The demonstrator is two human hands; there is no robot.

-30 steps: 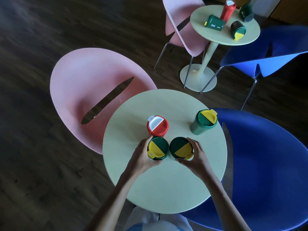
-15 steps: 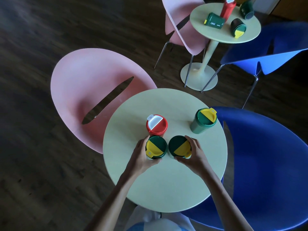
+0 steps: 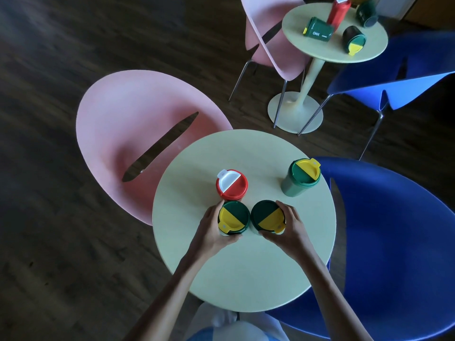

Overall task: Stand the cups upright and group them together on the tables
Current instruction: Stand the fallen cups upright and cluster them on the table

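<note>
Near table (image 3: 246, 279), round, pale green: four lidded cups, all upright. Red cup (image 3: 232, 184), white flap on lid, toward the far-left of centre. Left green cup (image 3: 234, 217), green-and-yellow lid, just in front of the red cup, lids touching or nearly so; left hand (image 3: 213, 232) wrapped around its left and near sides, fingers curled on the body, gripping it. Right green cup (image 3: 268, 217), same lid colours, just beside the left one, a narrow gap between lids; right hand (image 3: 289, 230) closed around its right and near sides, gripping it. Fourth cup (image 3: 300, 177), pale green body, green-and-yellow lid, stands apart near the far-right edge. Far table (image 3: 320, 49), same make, top right: red bottle (image 3: 338, 11) upright; green cup marked "OKK" (image 3: 318, 29) lying on its side; dark cup (image 3: 353, 40) on its side, yellow-flapped lid facing the camera; another dark green cup (image 3: 366, 12) tipped over near the far edge. Seating: pink chair (image 3: 128, 134) left of the near table, blue chair (image 3: 394, 242) right of it; second pink chair (image 3: 266, 33) and second blue chair (image 3: 398, 82) flank the far table. Dark wood floor (image 3: 49, 217).
</note>
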